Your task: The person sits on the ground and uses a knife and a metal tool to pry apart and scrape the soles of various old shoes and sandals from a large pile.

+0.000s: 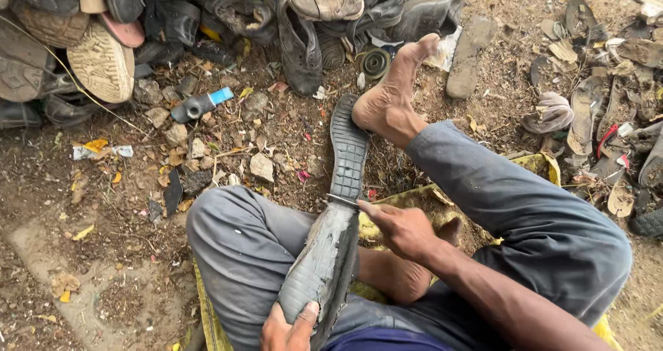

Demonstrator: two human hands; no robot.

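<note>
Left hand: at the bottom edge of the view, fingers and thumb wrapped round the near end of a black shoe sole, gripping it firmly.

Right hand: forearm reaching in from lower right, fingers closed on a small knife whose thin blade lies across the sole at mid-length.

Shoe sole: long, narrow, rubber; far half shows a ribbed tread, near half is dull, grey and peeled rough. It rests along the left knee, far tip beside the bare right foot.

Trousers: grey cloth, dusty. Yellow sheet beneath the legs.

Surroundings: pile of worn shoes and soles at top; loose soles at right; bare earth with stones and dry leaves.
</note>
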